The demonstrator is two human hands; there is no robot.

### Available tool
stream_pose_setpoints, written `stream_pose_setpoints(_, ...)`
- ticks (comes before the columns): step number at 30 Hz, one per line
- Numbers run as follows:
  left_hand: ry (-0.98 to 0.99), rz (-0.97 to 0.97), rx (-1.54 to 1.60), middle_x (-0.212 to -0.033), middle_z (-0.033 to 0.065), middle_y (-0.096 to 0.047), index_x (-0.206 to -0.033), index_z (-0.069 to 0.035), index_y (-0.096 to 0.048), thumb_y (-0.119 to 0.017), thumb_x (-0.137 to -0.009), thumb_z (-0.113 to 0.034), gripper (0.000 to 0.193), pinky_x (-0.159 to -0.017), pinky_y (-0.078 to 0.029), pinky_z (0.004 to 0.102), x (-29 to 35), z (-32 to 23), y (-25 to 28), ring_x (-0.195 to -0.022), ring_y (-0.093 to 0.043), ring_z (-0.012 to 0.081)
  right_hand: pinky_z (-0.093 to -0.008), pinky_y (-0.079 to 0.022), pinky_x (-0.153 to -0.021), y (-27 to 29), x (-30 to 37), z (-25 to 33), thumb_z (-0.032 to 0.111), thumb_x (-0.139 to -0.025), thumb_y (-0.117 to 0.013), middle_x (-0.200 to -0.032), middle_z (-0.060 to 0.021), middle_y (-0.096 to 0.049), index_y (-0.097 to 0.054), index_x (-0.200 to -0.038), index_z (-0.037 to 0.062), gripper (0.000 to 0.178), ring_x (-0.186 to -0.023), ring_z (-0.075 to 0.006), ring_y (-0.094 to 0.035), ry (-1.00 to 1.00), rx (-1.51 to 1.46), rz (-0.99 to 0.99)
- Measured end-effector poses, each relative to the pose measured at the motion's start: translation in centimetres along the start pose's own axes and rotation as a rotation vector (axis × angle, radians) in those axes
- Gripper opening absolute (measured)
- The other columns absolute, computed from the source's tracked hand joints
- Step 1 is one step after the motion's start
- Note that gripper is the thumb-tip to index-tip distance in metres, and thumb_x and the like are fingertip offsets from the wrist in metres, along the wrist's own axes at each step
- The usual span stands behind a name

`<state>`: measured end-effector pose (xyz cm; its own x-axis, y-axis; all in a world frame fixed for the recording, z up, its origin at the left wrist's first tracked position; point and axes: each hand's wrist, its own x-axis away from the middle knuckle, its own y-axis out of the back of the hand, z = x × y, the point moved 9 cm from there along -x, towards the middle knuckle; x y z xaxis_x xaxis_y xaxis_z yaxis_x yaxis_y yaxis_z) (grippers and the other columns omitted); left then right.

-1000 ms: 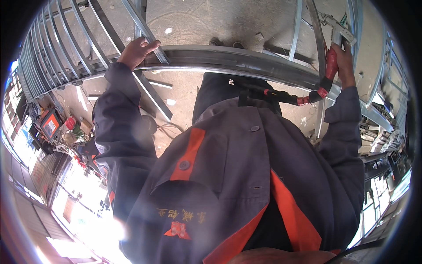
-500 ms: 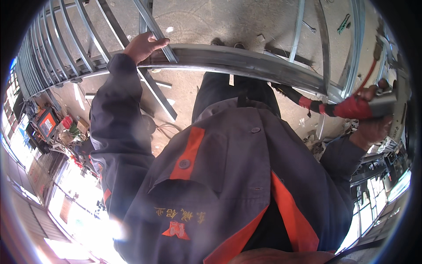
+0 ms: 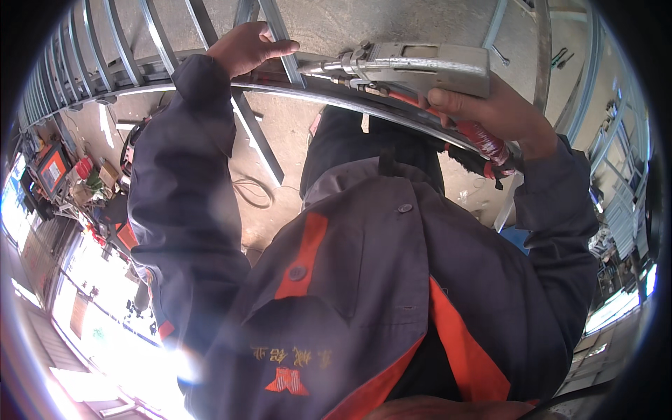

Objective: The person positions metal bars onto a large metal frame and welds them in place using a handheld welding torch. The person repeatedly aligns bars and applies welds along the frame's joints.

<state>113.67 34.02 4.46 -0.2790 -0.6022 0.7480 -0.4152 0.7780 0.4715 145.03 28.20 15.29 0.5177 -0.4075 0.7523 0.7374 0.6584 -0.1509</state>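
My left hand (image 3: 241, 50) is at a slim grey metal bar (image 3: 281, 43), its thumb laid across the bar and its other fingers partly hidden. The bar's near end meets a long metal rail (image 3: 336, 98) running across in front of me. My right hand (image 3: 500, 112) grips a silver handheld welding gun (image 3: 427, 66) by its red-wrapped handle (image 3: 483, 140). The gun points left, and its narrow nozzle (image 3: 315, 68) ends close beside the bar, near the rail. Whether the tip touches the bar I cannot tell.
Several parallel bars (image 3: 119, 45) run off the rail at left. A loose strip (image 3: 259, 143) slants below it. A cable loop (image 3: 253, 192) and tools (image 3: 558, 57) lie on the floor. Clutter with an orange-fronted box (image 3: 52, 171) stands at far left.
My right hand has swung the welding gun from the far right to the bar, turning it to point left. My left hand stays at the bar; the view has shifted slightly.
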Motion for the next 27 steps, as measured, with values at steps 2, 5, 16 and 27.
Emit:
stream_pose_setpoints(2, -0.010, -0.001, 0.011, -0.100, 0.0213, -0.073, -0.105, 0.008, -0.067, -0.078, -0.085, -0.062, 0.073, -0.085, -0.053, 0.0401, 0.0, 0.1, -0.1, -0.094, -0.070, 0.0283, -0.0300, -0.053, -0.071, -0.3, -1.2, -0.2, 0.043, -0.089, -0.081, -0.089, -0.0051, -0.068, -0.070, -0.115, 0.0005, 0.052, -0.078, -0.0135, -0.065, -0.024, -0.030, 0.027)
stream_pose_setpoints(5, -0.021, -0.015, -0.007, -0.099, 0.0215, -0.073, -0.105, 0.008, -0.066, -0.078, -0.085, -0.061, 0.072, -0.084, -0.053, 0.0401, 0.0, 0.2, 0.0, -0.094, -0.070, 0.0282, -0.0308, -0.053, -0.071, -0.7, -2.1, -0.7, 0.042, -0.089, -0.080, -0.091, -0.0056, -0.068, -0.070, -0.114, 0.0003, 0.050, -0.077, -0.0143, -0.064, -0.052, -0.031, 0.080)
stream_pose_setpoints(16, -0.032, -0.047, -0.015, -0.091, 0.0189, -0.072, -0.105, 0.006, -0.068, -0.076, -0.085, -0.065, 0.075, -0.078, -0.054, 0.0408, 0.1, 0.0, -0.1, -0.086, -0.070, 0.0283, -0.0297, -0.052, -0.073, -0.7, -3.3, -2.0, 0.038, -0.099, -0.071, -0.094, -0.0041, -0.069, -0.070, -0.106, 0.0032, 0.035, -0.073, -0.0130, -0.064, -0.015, 0.003, 0.169)
stream_pose_setpoints(27, -0.048, -0.036, -0.052, -0.096, 0.0204, -0.074, -0.108, 0.007, -0.068, -0.075, -0.085, -0.066, 0.077, -0.080, -0.054, 0.0416, 0.0, -0.3, 0.0, -0.088, -0.072, 0.0299, -0.0309, -0.051, -0.072, -0.6, -3.7, -2.3, 0.045, -0.097, -0.072, -0.092, -0.0034, -0.068, -0.071, -0.105, 0.0044, 0.041, -0.073, -0.0137, -0.064, -0.023, 0.008, 0.185)
